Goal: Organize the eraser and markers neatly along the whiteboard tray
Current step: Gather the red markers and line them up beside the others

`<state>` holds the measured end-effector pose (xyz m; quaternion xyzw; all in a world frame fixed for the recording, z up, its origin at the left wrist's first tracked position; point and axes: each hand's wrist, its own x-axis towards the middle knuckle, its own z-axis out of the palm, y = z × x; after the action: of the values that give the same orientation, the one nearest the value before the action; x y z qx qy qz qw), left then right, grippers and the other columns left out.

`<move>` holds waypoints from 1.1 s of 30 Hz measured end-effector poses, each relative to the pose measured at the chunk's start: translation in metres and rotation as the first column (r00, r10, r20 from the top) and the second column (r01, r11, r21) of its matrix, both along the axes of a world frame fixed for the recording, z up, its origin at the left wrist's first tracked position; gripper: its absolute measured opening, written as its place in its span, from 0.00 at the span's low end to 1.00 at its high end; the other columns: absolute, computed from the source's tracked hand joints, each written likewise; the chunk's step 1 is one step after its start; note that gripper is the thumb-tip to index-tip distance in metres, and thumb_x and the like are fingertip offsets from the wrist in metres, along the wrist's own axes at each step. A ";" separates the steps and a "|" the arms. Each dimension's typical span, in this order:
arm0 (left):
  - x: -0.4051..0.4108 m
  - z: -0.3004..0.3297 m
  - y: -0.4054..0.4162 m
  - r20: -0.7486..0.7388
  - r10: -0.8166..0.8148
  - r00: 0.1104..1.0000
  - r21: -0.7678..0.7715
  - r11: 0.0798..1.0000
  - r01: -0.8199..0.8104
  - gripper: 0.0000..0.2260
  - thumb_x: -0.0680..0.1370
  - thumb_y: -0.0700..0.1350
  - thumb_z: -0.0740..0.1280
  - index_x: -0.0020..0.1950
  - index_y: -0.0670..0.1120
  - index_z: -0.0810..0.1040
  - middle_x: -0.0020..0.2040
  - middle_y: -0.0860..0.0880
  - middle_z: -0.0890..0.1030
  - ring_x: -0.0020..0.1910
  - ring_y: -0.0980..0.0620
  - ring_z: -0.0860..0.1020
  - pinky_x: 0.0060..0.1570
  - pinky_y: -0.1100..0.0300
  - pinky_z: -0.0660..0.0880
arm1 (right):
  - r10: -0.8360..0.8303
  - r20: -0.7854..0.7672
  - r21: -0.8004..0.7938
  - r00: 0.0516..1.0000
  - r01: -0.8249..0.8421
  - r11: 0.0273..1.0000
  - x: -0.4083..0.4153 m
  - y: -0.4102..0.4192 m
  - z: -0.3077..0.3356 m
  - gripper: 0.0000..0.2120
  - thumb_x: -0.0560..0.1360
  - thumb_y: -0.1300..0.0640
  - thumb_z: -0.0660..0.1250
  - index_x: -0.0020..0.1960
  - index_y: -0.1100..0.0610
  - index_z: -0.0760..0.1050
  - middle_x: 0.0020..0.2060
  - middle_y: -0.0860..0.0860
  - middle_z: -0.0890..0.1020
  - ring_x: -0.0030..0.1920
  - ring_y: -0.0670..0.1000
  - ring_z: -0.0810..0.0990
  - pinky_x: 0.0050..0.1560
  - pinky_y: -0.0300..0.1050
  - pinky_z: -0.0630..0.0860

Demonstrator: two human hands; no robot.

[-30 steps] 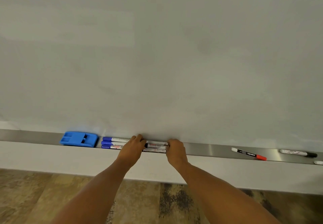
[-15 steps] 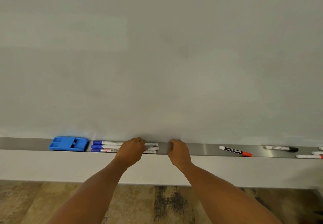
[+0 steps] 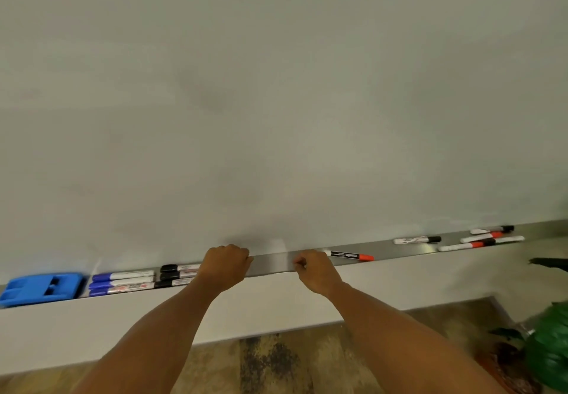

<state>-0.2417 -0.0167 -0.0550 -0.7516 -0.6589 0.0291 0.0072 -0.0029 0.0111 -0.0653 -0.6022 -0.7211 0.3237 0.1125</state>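
Markers lie in two lots along the metal whiteboard tray [image 3: 270,263]. At the left end sits the blue eraser [image 3: 41,288], and just beside it the blue-capped markers [image 3: 123,281] lie stacked parallel, with the black-capped markers [image 3: 178,274] end to end after them; that stretch already looks tidy to me. Well off to the right are the strays: a red-capped marker [image 3: 350,255] lying slightly askew, a black-capped one [image 3: 417,239] further along, and a loose cluster [image 3: 488,238] of red and black ones near the far end.

My left hand [image 3: 226,266] is curled loosely at the right end of the black markers, covering their tips; I cannot tell whether it grips one. My right hand [image 3: 315,270] is curled at the tray's front edge, just short of the red-capped marker, holding nothing that I can see.

I judge these markers light, stiff and smooth, so they should roll readily on the metal. I would pinch each at mid-barrel, not at the cap, or slide it along the channel. The eraser looks like rigid plastic, easy to take by its sides.

Tray depth is slight and the front lip low, so a nudged marker could go over onto the floor [image 3: 276,363]. Between my hands the tray is bare, giving room to bring the strays leftward. A green plant [image 3: 550,347] stands low at the right.
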 end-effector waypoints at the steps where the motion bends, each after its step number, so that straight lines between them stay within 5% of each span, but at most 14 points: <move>1: 0.010 0.003 0.003 -0.005 -0.008 1.000 0.004 1.000 0.008 0.17 0.81 0.56 0.53 0.46 0.49 0.77 0.43 0.48 0.82 0.41 0.45 0.81 0.37 0.57 0.68 | -0.005 0.010 0.003 1.000 0.005 1.000 0.012 0.002 0.001 0.09 0.77 0.60 0.63 0.51 0.55 0.82 0.51 0.52 0.84 0.51 0.53 0.82 0.56 0.49 0.79; 11: 0.112 0.015 0.035 0.026 -0.103 0.994 -0.072 0.992 0.105 0.17 0.80 0.55 0.53 0.43 0.47 0.76 0.42 0.47 0.80 0.39 0.46 0.79 0.38 0.57 0.71 | -0.170 0.068 0.023 0.983 0.169 0.985 0.132 0.025 0.013 0.11 0.78 0.55 0.62 0.53 0.54 0.83 0.51 0.54 0.83 0.51 0.55 0.82 0.55 0.52 0.79; 18: 0.183 0.002 0.053 0.192 -0.168 0.967 -0.128 0.972 0.195 0.08 0.80 0.51 0.59 0.55 0.49 0.72 0.52 0.50 0.75 0.51 0.48 0.76 0.44 0.54 0.72 | -0.230 0.078 0.031 0.970 0.228 0.973 0.196 0.033 0.005 0.09 0.78 0.58 0.63 0.54 0.54 0.81 0.54 0.52 0.83 0.52 0.53 0.82 0.55 0.48 0.80; 26: 0.248 -0.023 0.077 0.183 -0.239 0.954 -0.108 0.959 0.262 0.15 0.78 0.40 0.63 0.64 0.49 0.72 0.59 0.49 0.74 0.54 0.49 0.74 0.51 0.58 0.72 | -0.353 0.099 0.061 0.930 0.348 0.935 0.271 0.050 -0.005 0.13 0.80 0.56 0.62 0.61 0.53 0.79 0.58 0.53 0.82 0.57 0.55 0.81 0.60 0.51 0.78; 33: 0.279 -0.043 0.093 0.186 -0.140 0.973 -0.186 0.967 0.174 0.14 0.75 0.32 0.62 0.56 0.45 0.77 0.56 0.47 0.74 0.54 0.48 0.74 0.52 0.56 0.74 | -0.359 0.288 0.207 0.888 0.308 0.928 0.320 0.070 -0.012 0.22 0.75 0.62 0.65 0.68 0.57 0.69 0.63 0.56 0.72 0.61 0.58 0.74 0.59 0.51 0.77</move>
<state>0.0369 0.0760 -0.0977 -0.7982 -0.5890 0.0302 -0.1230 0.3171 0.0811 -0.0776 -0.7512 -0.6381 0.1399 0.0946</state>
